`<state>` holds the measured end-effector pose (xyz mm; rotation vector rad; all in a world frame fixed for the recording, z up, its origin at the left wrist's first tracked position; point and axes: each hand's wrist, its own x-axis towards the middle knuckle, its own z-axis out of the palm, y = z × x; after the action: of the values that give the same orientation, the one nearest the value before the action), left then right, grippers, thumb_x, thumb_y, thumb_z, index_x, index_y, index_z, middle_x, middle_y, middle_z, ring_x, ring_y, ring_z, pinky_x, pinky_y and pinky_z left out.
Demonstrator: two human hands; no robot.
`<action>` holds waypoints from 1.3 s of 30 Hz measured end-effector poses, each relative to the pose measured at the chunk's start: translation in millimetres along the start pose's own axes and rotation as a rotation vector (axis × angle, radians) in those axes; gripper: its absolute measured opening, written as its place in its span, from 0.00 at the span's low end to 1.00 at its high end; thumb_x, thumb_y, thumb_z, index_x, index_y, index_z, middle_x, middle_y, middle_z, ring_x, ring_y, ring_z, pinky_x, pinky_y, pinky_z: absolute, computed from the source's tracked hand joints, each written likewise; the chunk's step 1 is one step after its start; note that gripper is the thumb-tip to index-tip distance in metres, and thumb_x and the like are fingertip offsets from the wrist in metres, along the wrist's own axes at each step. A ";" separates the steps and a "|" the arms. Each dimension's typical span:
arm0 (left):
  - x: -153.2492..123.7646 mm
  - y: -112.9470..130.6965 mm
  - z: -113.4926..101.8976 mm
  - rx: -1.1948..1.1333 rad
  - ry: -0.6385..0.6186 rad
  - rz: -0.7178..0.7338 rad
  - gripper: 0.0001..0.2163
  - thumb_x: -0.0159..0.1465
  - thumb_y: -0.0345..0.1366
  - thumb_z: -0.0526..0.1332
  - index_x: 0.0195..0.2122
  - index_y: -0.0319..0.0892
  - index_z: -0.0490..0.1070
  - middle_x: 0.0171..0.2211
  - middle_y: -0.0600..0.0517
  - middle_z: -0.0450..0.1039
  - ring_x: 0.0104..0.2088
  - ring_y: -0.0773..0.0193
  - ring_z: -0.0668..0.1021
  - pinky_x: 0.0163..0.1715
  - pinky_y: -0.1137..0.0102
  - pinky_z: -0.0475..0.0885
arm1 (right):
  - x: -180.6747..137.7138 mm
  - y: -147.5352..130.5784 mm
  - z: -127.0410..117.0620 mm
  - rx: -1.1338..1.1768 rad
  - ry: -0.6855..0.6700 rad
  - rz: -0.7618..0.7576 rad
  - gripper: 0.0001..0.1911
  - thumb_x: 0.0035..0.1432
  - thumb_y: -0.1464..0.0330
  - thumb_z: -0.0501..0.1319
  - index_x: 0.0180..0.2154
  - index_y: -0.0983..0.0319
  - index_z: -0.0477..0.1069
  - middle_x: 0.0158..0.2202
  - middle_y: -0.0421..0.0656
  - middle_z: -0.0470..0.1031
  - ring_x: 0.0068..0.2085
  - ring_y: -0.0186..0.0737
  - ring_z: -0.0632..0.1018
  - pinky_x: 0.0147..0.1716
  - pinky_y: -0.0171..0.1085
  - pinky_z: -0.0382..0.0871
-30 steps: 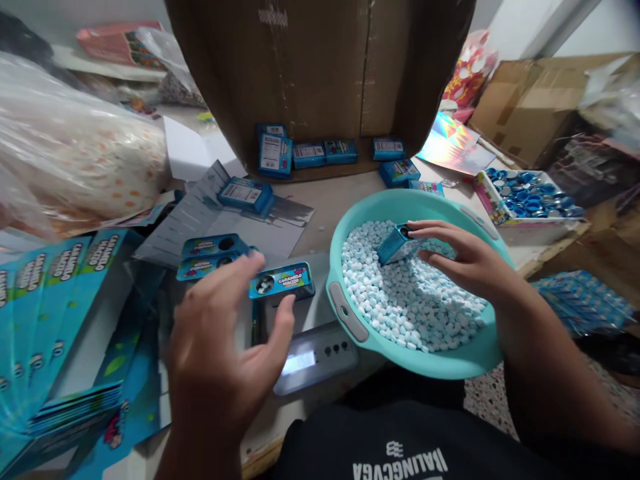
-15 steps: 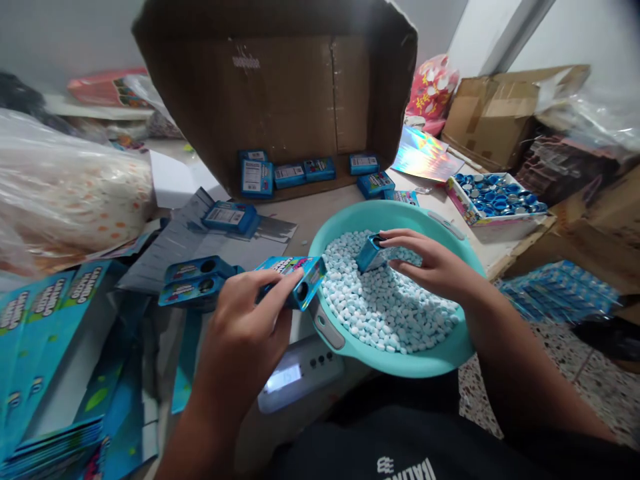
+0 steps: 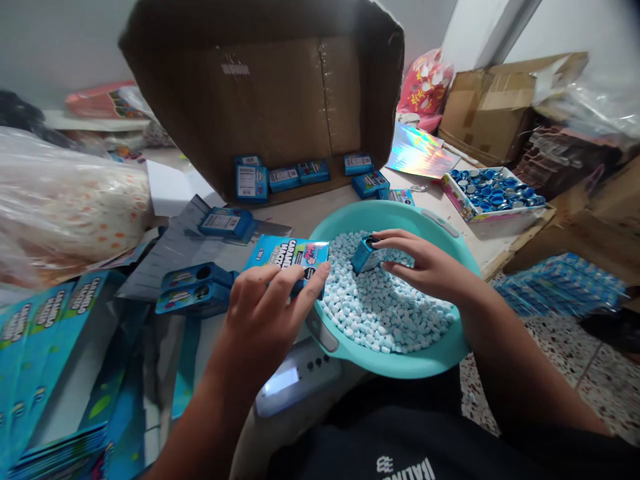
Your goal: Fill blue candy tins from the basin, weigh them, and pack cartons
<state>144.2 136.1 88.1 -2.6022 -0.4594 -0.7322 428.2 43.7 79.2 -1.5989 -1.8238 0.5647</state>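
My left hand (image 3: pixel 267 307) grips a blue candy box (image 3: pixel 285 252), its printed broad face turned up, at the left edge of the turquoise basin (image 3: pixel 395 365). Small pale blue and white candies (image 3: pixel 387 323) fill the basin's bottom. In there, my right hand (image 3: pixel 423 263) has its fingertips on the top of a second candy box (image 3: pixel 367 257), which stands tilted among the candies with a dark opening at its upper end. Left of my left hand lie two more blue boxes (image 3: pixel 193 293) with round dark openings.
A kitchen scale (image 3: pixel 293 380) sits beside the basin. Behind it, a large cardboard box (image 3: pixel 275 100) lies on its side with several blue boxes in it. At right is a tray of blue caps (image 3: pixel 493 193). Flat blue cartons (image 3: pixel 45 360) are stacked at left.
The box in my left hand has been turned so that its printed face shows more and its round opening less. My right hand and its box have hardly moved. The view has shifted slightly.
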 end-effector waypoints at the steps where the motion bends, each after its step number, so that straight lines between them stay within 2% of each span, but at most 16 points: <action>1: 1.1 0.9 1.3 0.042 0.007 0.008 0.26 0.62 0.26 0.63 0.62 0.45 0.66 0.45 0.45 0.71 0.46 0.51 0.71 0.47 0.58 0.67 | -0.2 0.1 -0.1 0.002 -0.002 -0.001 0.17 0.64 0.69 0.58 0.55 0.54 0.70 0.61 0.45 0.67 0.62 0.45 0.69 0.62 0.50 0.66; 5: -1.0 -0.7 8.4 0.104 -0.030 0.043 0.25 0.62 0.27 0.64 0.61 0.46 0.67 0.45 0.47 0.72 0.44 0.53 0.69 0.45 0.59 0.65 | -0.6 0.2 -0.6 0.011 -0.008 0.006 0.18 0.64 0.69 0.58 0.55 0.54 0.70 0.61 0.44 0.67 0.62 0.45 0.69 0.62 0.50 0.65; 8: -6.2 -3.8 13.7 0.093 -0.008 0.067 0.25 0.61 0.27 0.65 0.60 0.47 0.68 0.43 0.48 0.73 0.42 0.54 0.69 0.45 0.60 0.65 | -0.4 0.2 -0.7 0.009 -0.008 0.013 0.18 0.64 0.69 0.58 0.55 0.54 0.70 0.62 0.45 0.67 0.62 0.45 0.69 0.62 0.50 0.65; 12: -9.3 -6.9 17.2 0.040 0.022 -0.014 0.26 0.61 0.25 0.64 0.60 0.47 0.68 0.42 0.47 0.73 0.42 0.55 0.71 0.46 0.59 0.65 | -0.6 0.6 -0.6 0.012 -0.007 0.011 0.18 0.65 0.69 0.58 0.55 0.54 0.70 0.61 0.45 0.67 0.62 0.45 0.69 0.62 0.50 0.66; 16: -14.3 -6.9 15.8 -0.213 0.053 -0.290 0.24 0.61 0.26 0.63 0.59 0.46 0.69 0.44 0.46 0.71 0.45 0.55 0.73 0.50 0.57 0.67 | -1.1 1.2 -0.6 0.012 -0.006 0.009 0.18 0.65 0.69 0.58 0.55 0.53 0.70 0.62 0.44 0.67 0.62 0.45 0.69 0.62 0.50 0.66; 21: -43.6 -5.9 14.7 -0.593 0.111 -0.889 0.23 0.59 0.37 0.68 0.57 0.50 0.71 0.49 0.49 0.71 0.47 0.57 0.76 0.49 0.62 0.74 | -0.3 0.1 -0.9 0.006 -0.012 0.009 0.17 0.65 0.69 0.58 0.55 0.53 0.70 0.61 0.44 0.67 0.62 0.46 0.69 0.62 0.50 0.66; 24: -67.9 -9.2 19.3 -0.868 0.019 -1.157 0.26 0.55 0.41 0.71 0.56 0.48 0.71 0.51 0.49 0.73 0.49 0.55 0.78 0.51 0.61 0.76 | 0.6 -0.9 -1.0 -0.008 -0.014 0.024 0.17 0.65 0.67 0.58 0.55 0.52 0.70 0.61 0.44 0.67 0.62 0.47 0.69 0.61 0.51 0.66; 26: -81.4 -12.6 21.6 -1.005 -0.057 -1.254 0.31 0.53 0.41 0.72 0.59 0.48 0.68 0.53 0.47 0.74 0.53 0.53 0.78 0.57 0.57 0.73 | 1.2 -1.2 -1.1 -0.015 -0.018 0.037 0.17 0.65 0.65 0.58 0.55 0.52 0.70 0.61 0.44 0.67 0.62 0.47 0.69 0.61 0.52 0.66; 28: -90.5 -16.1 20.4 -1.092 -0.038 -1.290 0.36 0.51 0.40 0.73 0.62 0.48 0.65 0.58 0.46 0.70 0.58 0.51 0.74 0.62 0.54 0.67 | 1.6 -0.8 -1.1 -0.021 -0.020 0.046 0.16 0.65 0.64 0.59 0.54 0.51 0.71 0.61 0.44 0.68 0.62 0.48 0.70 0.61 0.53 0.67; 30: -94.7 -19.9 14.7 -1.128 0.083 -1.274 0.39 0.49 0.39 0.75 0.62 0.48 0.64 0.60 0.45 0.69 0.62 0.50 0.70 0.64 0.53 0.65 | 1.9 0.1 -1.2 -0.031 -0.022 0.048 0.17 0.65 0.64 0.59 0.55 0.51 0.71 0.61 0.44 0.68 0.62 0.49 0.70 0.61 0.53 0.66; 34: -95.2 -29.5 -4.6 -1.096 0.315 -1.257 0.34 0.49 0.37 0.74 0.59 0.51 0.69 0.56 0.48 0.73 0.60 0.50 0.72 0.62 0.53 0.68 | 2.8 1.6 -1.5 -0.040 -0.027 0.057 0.16 0.65 0.63 0.59 0.54 0.53 0.71 0.61 0.45 0.67 0.62 0.50 0.69 0.61 0.53 0.66; 39: -100.0 -44.6 -16.6 -0.917 0.428 -1.198 0.34 0.50 0.33 0.74 0.60 0.50 0.69 0.58 0.48 0.71 0.61 0.48 0.71 0.59 0.51 0.71 | 4.6 1.5 -1.3 -0.038 -0.021 0.050 0.16 0.65 0.63 0.59 0.54 0.53 0.71 0.61 0.46 0.68 0.61 0.50 0.70 0.62 0.54 0.65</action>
<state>38.0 147.1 58.6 -2.4829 -1.9481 -2.2282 429.9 48.3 79.9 -1.6740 -1.8236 0.5748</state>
